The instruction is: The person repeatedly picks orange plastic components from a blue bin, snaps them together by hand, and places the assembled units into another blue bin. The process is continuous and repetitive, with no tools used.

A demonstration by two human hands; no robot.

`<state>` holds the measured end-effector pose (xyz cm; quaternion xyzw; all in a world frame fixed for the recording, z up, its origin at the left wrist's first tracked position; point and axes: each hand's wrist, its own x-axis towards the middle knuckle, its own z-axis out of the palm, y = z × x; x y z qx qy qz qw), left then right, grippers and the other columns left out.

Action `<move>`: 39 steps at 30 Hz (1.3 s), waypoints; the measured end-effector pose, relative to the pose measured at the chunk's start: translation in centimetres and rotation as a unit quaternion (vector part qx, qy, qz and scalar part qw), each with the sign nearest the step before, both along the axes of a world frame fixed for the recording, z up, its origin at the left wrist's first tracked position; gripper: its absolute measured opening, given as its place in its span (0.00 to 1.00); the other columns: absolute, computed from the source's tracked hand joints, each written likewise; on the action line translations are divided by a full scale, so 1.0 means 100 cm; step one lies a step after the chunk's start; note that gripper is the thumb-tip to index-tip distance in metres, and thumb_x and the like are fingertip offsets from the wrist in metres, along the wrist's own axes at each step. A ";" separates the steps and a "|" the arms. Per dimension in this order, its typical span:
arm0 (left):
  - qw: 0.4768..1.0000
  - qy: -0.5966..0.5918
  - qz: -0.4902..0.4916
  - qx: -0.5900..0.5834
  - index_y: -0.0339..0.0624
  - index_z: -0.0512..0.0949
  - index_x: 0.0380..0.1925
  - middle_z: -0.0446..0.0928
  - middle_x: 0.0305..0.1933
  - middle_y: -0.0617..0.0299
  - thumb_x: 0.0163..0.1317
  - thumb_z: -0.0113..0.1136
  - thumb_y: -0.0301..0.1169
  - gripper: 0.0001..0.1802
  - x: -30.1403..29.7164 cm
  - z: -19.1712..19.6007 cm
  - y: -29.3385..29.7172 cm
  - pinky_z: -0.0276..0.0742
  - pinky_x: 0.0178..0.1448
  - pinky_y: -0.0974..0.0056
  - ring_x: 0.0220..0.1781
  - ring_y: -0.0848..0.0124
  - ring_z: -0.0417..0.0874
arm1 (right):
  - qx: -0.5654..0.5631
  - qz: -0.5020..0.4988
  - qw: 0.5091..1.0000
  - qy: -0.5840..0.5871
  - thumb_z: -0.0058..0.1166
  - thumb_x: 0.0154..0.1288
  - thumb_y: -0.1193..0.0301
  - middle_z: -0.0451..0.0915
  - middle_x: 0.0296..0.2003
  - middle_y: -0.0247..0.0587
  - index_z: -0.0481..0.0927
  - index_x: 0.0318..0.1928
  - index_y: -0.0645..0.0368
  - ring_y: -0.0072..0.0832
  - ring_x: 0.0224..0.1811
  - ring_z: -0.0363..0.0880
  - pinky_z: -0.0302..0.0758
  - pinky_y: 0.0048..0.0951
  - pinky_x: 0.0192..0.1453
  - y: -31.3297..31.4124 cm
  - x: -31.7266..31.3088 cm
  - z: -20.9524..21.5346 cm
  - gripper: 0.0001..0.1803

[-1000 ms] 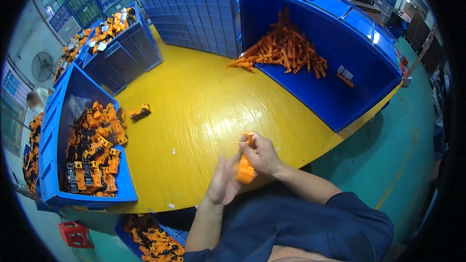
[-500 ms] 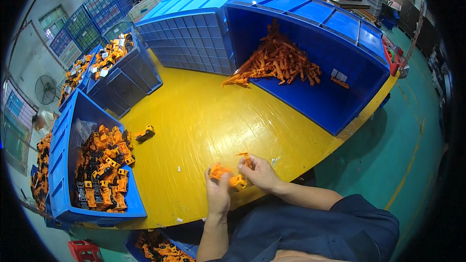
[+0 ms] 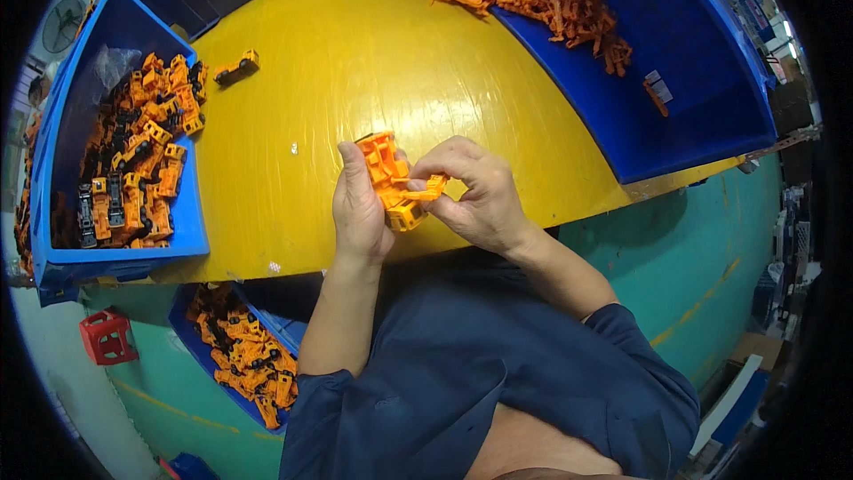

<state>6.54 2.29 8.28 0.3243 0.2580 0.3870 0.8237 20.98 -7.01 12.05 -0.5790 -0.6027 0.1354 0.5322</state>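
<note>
Our left hand point(image 3: 360, 204) fingers cup a blocky orange plastic toy body point(image 3: 391, 180) — our right hand point(image 3: 475, 196) fingers pinch a thin orange arm piece point(image 3: 426, 187) against it, above the glossy yellow worktop point(image 3: 355, 62) — blue bins point(image 3: 191, 231) flank us.

The scene is bright and evenly lit from overhead. A broad white sheen lies on the glossy yellow table point(image 3: 355, 62) toward twelve o'clock, with fine scratches catching the light. Shadows are soft and short; a faint one sits under the hands near the centre. The blue bin point(image 3: 702, 98) at two o'clock has a darker inner wall. Focus is sharp in the middle and softens outward. Straight edges bow strongly toward the rim, and black corners frame the round picture.
</note>
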 end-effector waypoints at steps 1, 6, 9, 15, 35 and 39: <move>0.999 -0.034 -0.007 0.008 0.38 0.75 0.56 0.82 0.43 0.57 0.82 0.37 0.62 0.36 0.000 0.000 0.000 0.85 0.51 0.63 0.42 0.69 0.85 | -0.004 -0.001 1.000 -0.013 0.69 0.51 0.81 0.84 0.36 0.46 0.87 0.41 0.59 0.41 0.40 0.85 0.82 0.37 0.45 0.000 0.000 0.003 0.14; 1.000 -0.015 0.002 0.006 0.38 0.75 0.56 0.82 0.43 0.57 0.81 0.37 0.62 0.36 0.001 0.006 -0.002 0.85 0.51 0.63 0.43 0.68 0.85 | -0.010 -0.019 0.999 -0.038 0.70 0.50 0.80 0.84 0.37 0.45 0.88 0.41 0.58 0.42 0.40 0.85 0.82 0.37 0.45 0.003 -0.003 0.013 0.15; 1.000 0.006 0.011 0.014 0.38 0.75 0.56 0.81 0.43 0.58 0.81 0.37 0.62 0.35 0.001 0.009 -0.004 0.84 0.52 0.64 0.43 0.69 0.85 | 0.006 -0.018 0.996 -0.082 0.72 0.49 0.78 0.85 0.37 0.43 0.88 0.41 0.56 0.41 0.39 0.85 0.81 0.38 0.44 0.006 0.000 0.014 0.15; 0.997 0.018 0.006 0.079 0.40 0.73 0.57 0.79 0.45 0.61 0.82 0.38 0.60 0.33 0.000 0.002 -0.008 0.81 0.53 0.67 0.45 0.74 0.82 | 0.052 -0.009 0.976 -0.214 0.72 0.45 0.75 0.84 0.36 0.40 0.85 0.38 0.54 0.39 0.37 0.84 0.79 0.40 0.41 0.009 -0.001 0.013 0.15; 0.990 0.085 0.064 0.088 0.39 0.68 0.65 0.75 0.54 0.59 0.87 0.36 0.51 0.27 0.001 -0.015 -0.012 0.76 0.62 0.63 0.54 0.72 0.77 | -0.051 -0.077 0.957 -0.273 0.65 0.63 0.67 0.76 0.30 0.42 0.85 0.45 0.52 0.41 0.36 0.79 0.74 0.41 0.39 -0.007 -0.004 0.019 0.10; 0.978 0.119 0.091 0.148 0.36 0.68 0.63 0.75 0.54 0.57 0.87 0.35 0.50 0.27 0.001 -0.013 -0.008 0.75 0.64 0.63 0.55 0.71 0.77 | -0.055 -0.050 0.938 -0.338 0.58 0.66 0.68 0.74 0.26 0.34 0.84 0.51 0.47 0.34 0.29 0.78 0.75 0.37 0.32 -0.009 0.003 0.030 0.13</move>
